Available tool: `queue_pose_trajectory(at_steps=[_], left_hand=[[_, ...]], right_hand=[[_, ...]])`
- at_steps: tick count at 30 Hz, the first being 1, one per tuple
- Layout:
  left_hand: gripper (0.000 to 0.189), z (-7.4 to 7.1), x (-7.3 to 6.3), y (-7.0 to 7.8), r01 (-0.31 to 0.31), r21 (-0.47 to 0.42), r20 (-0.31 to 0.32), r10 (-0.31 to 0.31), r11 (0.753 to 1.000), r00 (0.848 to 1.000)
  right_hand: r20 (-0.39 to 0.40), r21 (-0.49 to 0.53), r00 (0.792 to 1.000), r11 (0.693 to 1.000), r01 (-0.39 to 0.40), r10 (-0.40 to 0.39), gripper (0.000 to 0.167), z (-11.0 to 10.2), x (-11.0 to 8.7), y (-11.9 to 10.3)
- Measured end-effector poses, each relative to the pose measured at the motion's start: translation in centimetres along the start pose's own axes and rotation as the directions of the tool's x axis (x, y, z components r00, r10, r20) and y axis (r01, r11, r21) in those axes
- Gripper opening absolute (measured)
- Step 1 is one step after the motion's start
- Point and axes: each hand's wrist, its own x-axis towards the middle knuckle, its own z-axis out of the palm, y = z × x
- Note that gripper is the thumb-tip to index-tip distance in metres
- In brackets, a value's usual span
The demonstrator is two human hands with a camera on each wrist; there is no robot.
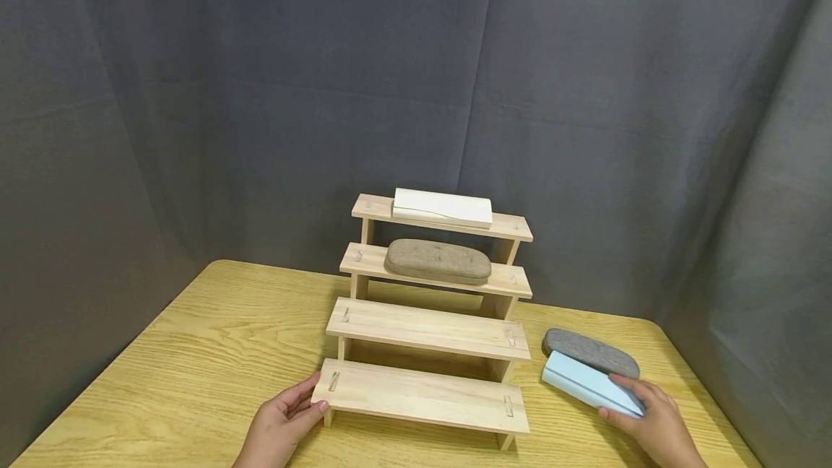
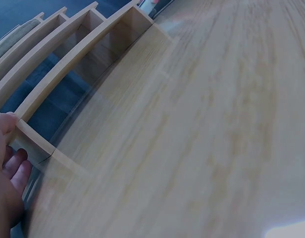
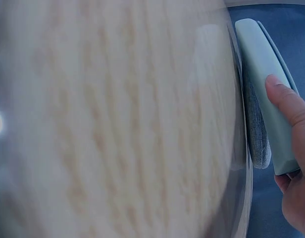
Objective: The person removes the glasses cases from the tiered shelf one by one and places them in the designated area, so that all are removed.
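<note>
My left hand (image 1: 282,419) holds the left end of the lowest step of a pale wooden four-tier display stand (image 1: 422,394), thumb at the front edge and fingers behind. A light blue glasses case (image 1: 585,380), folded flat-sided, is gripped near its right end by my right hand (image 1: 653,421). In the right wrist view, the thumb lies along the face of the blue case (image 3: 264,94). Just behind it is a dark grey fabric glasses case (image 1: 591,350) with rounded ends, partly covered by the blue one.
On the top step lies a white flat-sided case (image 1: 442,206); the step below bears a brown-grey fabric glasses case (image 1: 438,261). All stand on a wood-grain table (image 1: 247,331), with grey curtains (image 1: 325,92) behind and at both sides.
</note>
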Motion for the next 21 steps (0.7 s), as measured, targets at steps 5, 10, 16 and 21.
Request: queue_pose_trajectory(at_steps=[5, 10, 16, 21], left_hand=[[0.049, 0.02, -0.06, 0.09, -0.003, -0.007, 0.001, 0.003, 1.0, 1.0], [0.049, 0.01, -0.07, 0.03, 0.001, -0.005, 0.001, -0.001, 1.0, 1.0], [0.05, -0.07, -0.04, -0.15, 0.001, 0.0, 0.004, -0.001, 1.0, 1.0], [0.05, -0.08, 0.0, -0.15, 0.003, 0.011, 0.001, -0.003, 1.0, 1.0]], right_hand=[[0.048, -0.01, 0.999, 1.0, -0.006, 0.006, 0.064, 0.07, 0.18, 0.03], [0.129, 0.002, 0.99, 0.999, -0.054, 0.053, 0.07, 0.06, 0.42, 0.09], [0.172, 0.008, 0.982, 0.997, -0.079, 0.076, 0.074, 0.35, 0.8, 0.3], [0.205, 0.021, 0.974, 0.995, -0.1, 0.093, 0.075, 0.47, 0.93, 0.33]])
